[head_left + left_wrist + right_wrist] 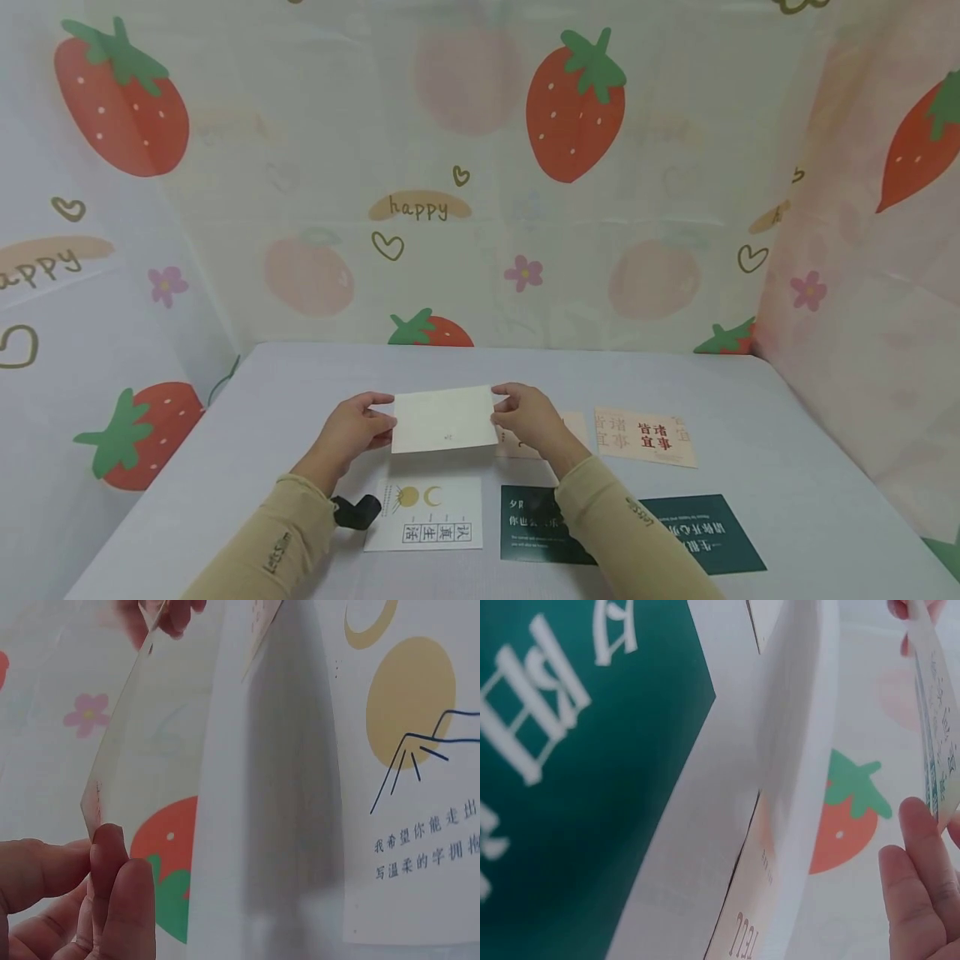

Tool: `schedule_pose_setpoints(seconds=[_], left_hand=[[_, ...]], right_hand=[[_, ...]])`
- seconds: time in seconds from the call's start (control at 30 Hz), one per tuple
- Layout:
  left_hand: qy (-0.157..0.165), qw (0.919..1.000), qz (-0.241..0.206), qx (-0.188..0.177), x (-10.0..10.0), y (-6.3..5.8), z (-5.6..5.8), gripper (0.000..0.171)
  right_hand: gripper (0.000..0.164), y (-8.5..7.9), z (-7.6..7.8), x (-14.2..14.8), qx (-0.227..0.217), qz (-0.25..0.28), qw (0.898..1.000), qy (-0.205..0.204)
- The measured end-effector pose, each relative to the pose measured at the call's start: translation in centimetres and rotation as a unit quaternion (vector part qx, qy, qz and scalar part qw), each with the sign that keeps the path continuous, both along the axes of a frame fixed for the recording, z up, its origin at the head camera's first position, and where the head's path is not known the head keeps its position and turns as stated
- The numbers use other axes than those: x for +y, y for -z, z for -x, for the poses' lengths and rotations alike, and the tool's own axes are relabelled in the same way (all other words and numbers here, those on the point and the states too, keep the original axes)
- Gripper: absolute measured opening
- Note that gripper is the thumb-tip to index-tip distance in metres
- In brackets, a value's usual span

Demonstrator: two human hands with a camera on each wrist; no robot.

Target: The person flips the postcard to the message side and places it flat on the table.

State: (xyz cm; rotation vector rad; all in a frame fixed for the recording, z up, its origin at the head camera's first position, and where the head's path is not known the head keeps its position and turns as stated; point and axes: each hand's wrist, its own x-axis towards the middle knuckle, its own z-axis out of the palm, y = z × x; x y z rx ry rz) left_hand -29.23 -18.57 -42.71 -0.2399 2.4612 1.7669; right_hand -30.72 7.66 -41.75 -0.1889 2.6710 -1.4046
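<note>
Both hands hold up a cream card (445,421) above the white table, its near-blank side facing the head camera. My left hand (352,432) pinches its left edge between thumb and fingers. At the opposite edge my right hand (530,423) pinches it the same way. In the right wrist view the card's far side (939,727) carries small print. Below it lies a white card with a sun and moon (423,515). A pink card (573,425) lies behind my right hand, partly covered by it.
A peach card with red characters (647,437) lies at the back right. Two dark green cards, one at the middle (536,542) and one further right (720,533), are partly hidden by my right arm. Strawberry-print cloth (465,275) walls the table (315,375) at the back and sides.
</note>
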Motion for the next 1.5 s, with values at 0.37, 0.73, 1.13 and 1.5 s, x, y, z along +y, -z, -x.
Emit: schedule_pose_setpoints(seconds=[0.37,0.73,1.13,1.5], left_hand=[[0.022,0.9995,0.020,0.013,-0.16,-0.06,-0.05,0.049],[0.060,0.9949,0.081,0.005,-0.02,-0.14,-0.32,0.068],[0.076,0.9915,0.105,0.014,-0.12,0.18,-0.41,0.071],[0.048,0.9928,0.105,0.030,-0.36,0.41,-0.34,0.059]], right_hand=[[0.053,-0.01,0.12,-0.02,0.002,0.001,1.000,-0.002],[0.057,-0.02,0.07,0.01,-0.003,-0.005,1.000,-0.010],[0.063,0.15,0.12,0.19,-0.019,-0.001,0.999,-0.033],[0.063,0.23,0.04,0.32,-0.012,-0.001,0.999,-0.053]])
